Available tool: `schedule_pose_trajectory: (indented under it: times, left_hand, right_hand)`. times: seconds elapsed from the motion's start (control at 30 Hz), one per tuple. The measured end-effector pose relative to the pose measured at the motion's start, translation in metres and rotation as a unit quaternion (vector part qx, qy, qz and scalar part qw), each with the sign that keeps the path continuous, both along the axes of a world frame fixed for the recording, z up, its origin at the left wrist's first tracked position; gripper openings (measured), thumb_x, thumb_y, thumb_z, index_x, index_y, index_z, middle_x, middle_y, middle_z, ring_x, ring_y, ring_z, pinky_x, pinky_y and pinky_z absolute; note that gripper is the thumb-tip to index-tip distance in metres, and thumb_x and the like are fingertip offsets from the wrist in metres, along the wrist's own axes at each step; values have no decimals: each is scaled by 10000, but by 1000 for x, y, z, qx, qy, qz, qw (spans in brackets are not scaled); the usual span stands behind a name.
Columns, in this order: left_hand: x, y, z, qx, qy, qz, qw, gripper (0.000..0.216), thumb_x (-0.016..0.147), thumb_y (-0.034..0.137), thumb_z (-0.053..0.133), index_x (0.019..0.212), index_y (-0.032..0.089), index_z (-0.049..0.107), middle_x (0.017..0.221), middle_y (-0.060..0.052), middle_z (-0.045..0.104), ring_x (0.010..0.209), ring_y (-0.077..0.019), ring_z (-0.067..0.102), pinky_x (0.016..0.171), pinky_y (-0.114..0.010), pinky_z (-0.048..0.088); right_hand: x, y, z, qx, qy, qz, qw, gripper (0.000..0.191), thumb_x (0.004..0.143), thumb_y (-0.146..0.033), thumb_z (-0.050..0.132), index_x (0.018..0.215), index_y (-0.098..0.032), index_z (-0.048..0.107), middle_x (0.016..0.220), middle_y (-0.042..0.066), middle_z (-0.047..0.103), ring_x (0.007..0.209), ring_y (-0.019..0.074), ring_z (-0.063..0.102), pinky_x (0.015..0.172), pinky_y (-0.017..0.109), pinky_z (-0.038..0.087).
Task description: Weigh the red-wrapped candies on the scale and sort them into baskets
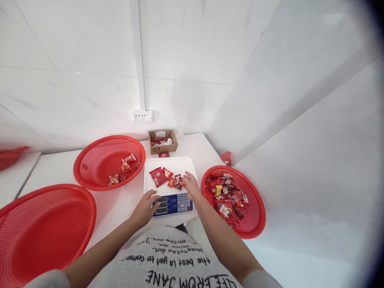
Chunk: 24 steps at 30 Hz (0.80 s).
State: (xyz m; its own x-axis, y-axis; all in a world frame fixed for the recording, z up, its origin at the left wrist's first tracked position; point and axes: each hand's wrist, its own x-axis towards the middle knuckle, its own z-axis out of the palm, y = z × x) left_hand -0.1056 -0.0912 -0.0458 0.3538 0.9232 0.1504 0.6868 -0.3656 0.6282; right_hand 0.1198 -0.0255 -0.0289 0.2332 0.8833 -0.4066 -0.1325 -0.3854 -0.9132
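Observation:
A white digital scale [172, 163] with a blue keypad panel stands on the table in front of me. On its pan lie a larger flat red packet [158, 177] and several small red and orange snack packets [170, 183]. My right hand [192, 187] is over the pan's right side, fingers stretched apart, with the fingertips beside or touching the rightmost small packets. At the scale's front left corner my left hand [147, 207] hovers with fingers spread and nothing in them. The scale's displays look dark.
To the right, a red basket [260, 210] holds many wrapped snacks. On the left are a red basket [78, 170] with several packets and another red basket [90, 218] nearer me. A cardboard box [155, 150] of packets and a red packet [164, 155] sit behind the scale, near the wall.

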Motion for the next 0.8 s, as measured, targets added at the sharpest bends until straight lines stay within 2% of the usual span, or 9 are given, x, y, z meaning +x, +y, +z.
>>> schedule_pose_trajectory:
  times: [0.13,0.27,0.4,0.5,0.57,0.63,0.73,0.8]
  left_hand:
    - [-1,-1,-2,2,1,0,1000,251,859,301,457,1030,229,626,1188,-81,581,1180,-236,495,956,-422,459]
    - [-2,-2,-2,2,0,1,1000,245,856,299,465,1020,218,628,1178,-91,587,1174,-243,502,955,-427,460]
    - [-3,-1,-3,7,-6,0,1000,236,851,289,472,1020,230,626,1172,-88,590,1167,-238,507,954,-430,460]
    - [-5,-1,-5,10,-10,0,1000,231,848,282,476,1016,231,625,1167,-87,589,1165,-234,507,962,-431,453]
    - [-5,-1,-6,12,-8,1,1000,229,850,278,471,1016,230,623,1167,-84,587,1166,-231,504,965,-432,450]
    - [-6,1,-7,14,-1,0,1000,236,855,278,464,1028,236,620,1174,-83,584,1172,-233,497,969,-436,446]
    - [-4,7,-10,19,20,-5,1000,280,863,286,450,1096,239,599,1243,-97,544,1218,-256,452,980,-453,430]
    - [-1,16,-12,22,39,-4,999,334,853,289,468,1170,241,561,1326,-101,478,1268,-278,395,998,-472,403]
  right_hand:
    - [-5,2,6,20,3,-14,1000,518,681,-228,529,1198,-224,490,1259,91,514,1071,189,557,837,295,493]
    - [-20,2,14,17,57,33,998,541,700,-250,538,1234,-242,452,1258,88,508,1014,186,587,772,302,511]
    - [-33,0,18,26,106,80,991,572,709,-224,545,1266,-263,421,1296,75,493,1081,178,562,825,311,494]
    - [-34,0,16,37,95,82,991,578,710,-208,540,1271,-278,419,1281,58,520,1115,181,543,853,327,482]
    - [-29,0,13,41,46,79,995,548,713,-224,545,1249,-274,449,1269,53,532,1130,192,529,864,333,474]
    - [-20,-1,8,59,-50,79,994,487,717,-246,542,1202,-265,504,1253,48,542,1137,201,513,905,345,449]
    - [-8,-5,-2,108,-205,79,970,417,706,-215,523,1119,-245,580,1199,42,565,1144,207,485,1010,368,357]
    - [-4,-10,-10,132,-261,96,951,422,694,-170,507,1102,-228,596,1154,48,581,1135,215,481,1040,387,314]
